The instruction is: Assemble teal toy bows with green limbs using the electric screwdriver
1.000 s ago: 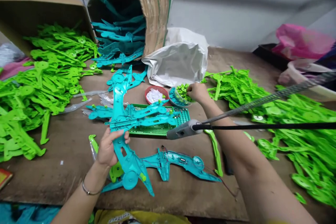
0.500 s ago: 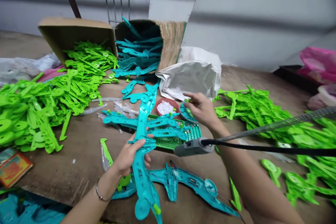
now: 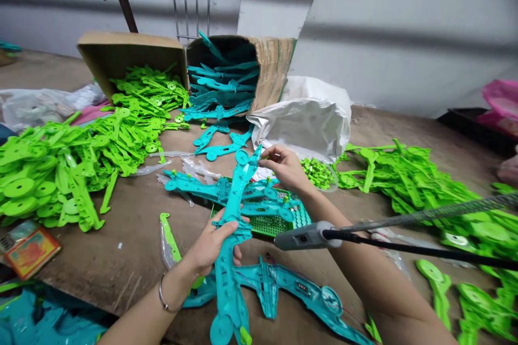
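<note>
My left hand (image 3: 214, 242) is wrapped round the middle of a long teal bow-shaped plastic part (image 3: 232, 202), held tilted above the table. A small green piece (image 3: 245, 336) sits at its lower end. My right hand (image 3: 285, 167) is at the far end of this part, thumb and finger pinched together at its tip; what they hold is too small to make out. Beneath lies another teal half-shell (image 3: 299, 280) with thin wires. Behind the held part, more teal parts (image 3: 194, 187) rest across a green perforated basket (image 3: 265, 223).
Lime-green plastic parts are heaped at left (image 3: 60, 172) and right (image 3: 416, 178). Two cardboard boxes (image 3: 275, 70) lie on their sides at the back, beside a white sack (image 3: 307, 113). A bowl of small green pieces (image 3: 318, 172) stands behind my right wrist. A grey cable connector (image 3: 303, 236) hangs in front.
My right hand has moved left from the small bowl of teal pieces to the far tip of the held part. My left hand keeps its grip. The view has shifted slightly.
</note>
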`<state>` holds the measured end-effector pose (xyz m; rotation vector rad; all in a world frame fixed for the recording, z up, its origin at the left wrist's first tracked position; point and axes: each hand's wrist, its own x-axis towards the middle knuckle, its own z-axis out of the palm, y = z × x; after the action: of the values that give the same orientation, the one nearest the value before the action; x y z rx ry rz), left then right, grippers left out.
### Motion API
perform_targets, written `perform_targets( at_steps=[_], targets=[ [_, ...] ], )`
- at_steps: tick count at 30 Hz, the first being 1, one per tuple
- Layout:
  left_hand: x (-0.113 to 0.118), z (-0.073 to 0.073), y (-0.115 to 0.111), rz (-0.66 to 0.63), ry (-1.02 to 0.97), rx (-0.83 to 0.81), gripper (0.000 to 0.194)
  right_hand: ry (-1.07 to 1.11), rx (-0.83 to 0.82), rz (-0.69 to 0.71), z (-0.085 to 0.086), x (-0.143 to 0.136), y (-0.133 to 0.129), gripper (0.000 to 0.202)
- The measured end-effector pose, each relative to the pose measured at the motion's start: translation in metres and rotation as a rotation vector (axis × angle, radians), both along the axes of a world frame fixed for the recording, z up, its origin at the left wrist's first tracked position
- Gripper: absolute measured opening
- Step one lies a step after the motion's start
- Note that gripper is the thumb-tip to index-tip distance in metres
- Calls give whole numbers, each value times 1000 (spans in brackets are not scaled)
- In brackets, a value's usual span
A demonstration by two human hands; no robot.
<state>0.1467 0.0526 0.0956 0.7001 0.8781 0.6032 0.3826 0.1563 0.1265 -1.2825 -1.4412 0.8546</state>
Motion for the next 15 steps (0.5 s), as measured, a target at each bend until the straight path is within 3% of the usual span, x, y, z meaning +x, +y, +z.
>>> perform_targets(
  at_steps=[8,15],
  targets=[
    [3,-4,-2,-34,46,-17,52,-678,212,-14,-8,4,-5,28],
    [3,-2,1,-6,37,1,52,-754,227,-116,-3,7,-6,15]
  ],
)
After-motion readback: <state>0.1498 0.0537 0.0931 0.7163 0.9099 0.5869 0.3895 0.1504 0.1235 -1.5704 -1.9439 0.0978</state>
